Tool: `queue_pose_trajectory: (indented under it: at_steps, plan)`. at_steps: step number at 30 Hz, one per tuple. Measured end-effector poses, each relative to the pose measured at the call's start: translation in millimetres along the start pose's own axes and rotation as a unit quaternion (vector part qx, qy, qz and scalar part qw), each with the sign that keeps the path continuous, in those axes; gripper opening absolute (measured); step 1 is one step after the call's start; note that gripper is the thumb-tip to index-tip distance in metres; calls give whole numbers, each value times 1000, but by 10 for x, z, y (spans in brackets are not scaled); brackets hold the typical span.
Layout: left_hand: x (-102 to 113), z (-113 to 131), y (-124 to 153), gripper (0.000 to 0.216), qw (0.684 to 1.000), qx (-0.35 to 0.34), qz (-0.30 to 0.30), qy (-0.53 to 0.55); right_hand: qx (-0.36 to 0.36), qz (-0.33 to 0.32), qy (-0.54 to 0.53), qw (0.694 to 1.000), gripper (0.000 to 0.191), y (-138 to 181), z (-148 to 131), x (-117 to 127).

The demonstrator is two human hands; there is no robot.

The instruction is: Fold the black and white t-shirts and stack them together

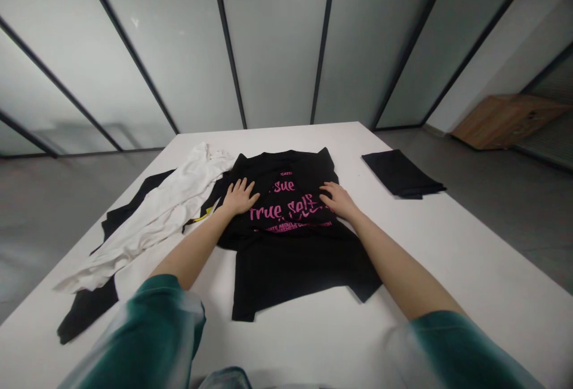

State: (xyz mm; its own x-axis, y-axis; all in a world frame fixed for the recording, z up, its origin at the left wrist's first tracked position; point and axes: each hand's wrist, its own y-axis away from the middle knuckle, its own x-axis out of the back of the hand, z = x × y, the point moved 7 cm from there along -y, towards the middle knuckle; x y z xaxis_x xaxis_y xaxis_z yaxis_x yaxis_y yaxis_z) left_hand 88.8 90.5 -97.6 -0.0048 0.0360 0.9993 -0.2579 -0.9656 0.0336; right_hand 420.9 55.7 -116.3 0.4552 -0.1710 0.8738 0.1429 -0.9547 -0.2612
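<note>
A black T-shirt (295,264) with pink lettering lies on the white table (430,293) in front of me, partly folded over, with its sleeves toward me. My left hand (240,197) rests on the shirt's left side, fingers spread and palm down. On its right side, my right hand (339,200) lies with fingers extended over the edge of the print. Both hands touch the cloth, and neither grips it as far as I can see. Some of the lettering is hidden in creases.
At the left, a rumpled white garment (156,216) lies over black clothing (89,308), near a small yellow patch (203,216). A folded black garment (400,172) sits near the right edge. Frosted glass panels (273,37) stand behind, and a wooden cabinet (505,117) is far right.
</note>
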Motion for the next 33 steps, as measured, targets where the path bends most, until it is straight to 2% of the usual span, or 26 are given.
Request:
queue_pose_trajectory:
  at_steps: [5,9,11,13,15,17,20,22,24,27,29,30,33]
  plan:
    - [-99,-33,-31,70,1000,24,-7,-8,3,11,-13,1000,39,8,11,-15]
    - [-70,-37,-46,68,1000,22,5,18,-4,78,-57,995,40,5,53,51]
    - [4,-68,-62,64,997,16,35,59,-37,121,-92,988,39,-4,139,104]
    - [150,-173,-111,58,989,24,95,111,-94,149,-127,976,38,-31,279,140]
    - [323,-357,-201,50,974,56,160,148,-157,152,-155,963,38,-94,433,159]
    - [444,-558,-342,44,963,101,184,168,-200,135,-173,955,38,-214,551,185]
    - [437,-763,-614,38,951,151,123,241,-221,89,-198,951,36,-493,635,249]
    - [373,-809,-765,36,934,168,79,305,-226,67,-219,947,33,-691,647,295]
    - [334,-813,-876,35,923,174,63,337,-225,53,-245,942,30,-866,635,314]
    - [336,-827,-992,31,923,183,65,333,-235,0,-275,932,23,-1056,620,241]
    - [393,-877,-1051,32,924,195,75,321,-251,-20,-248,936,24,-1153,651,229]
    - [445,-919,-1074,34,923,203,87,314,-256,-6,-214,943,26,-1209,676,274]
    - [674,-1064,-1127,46,913,222,148,310,-249,100,-96,959,35,-1409,696,561]
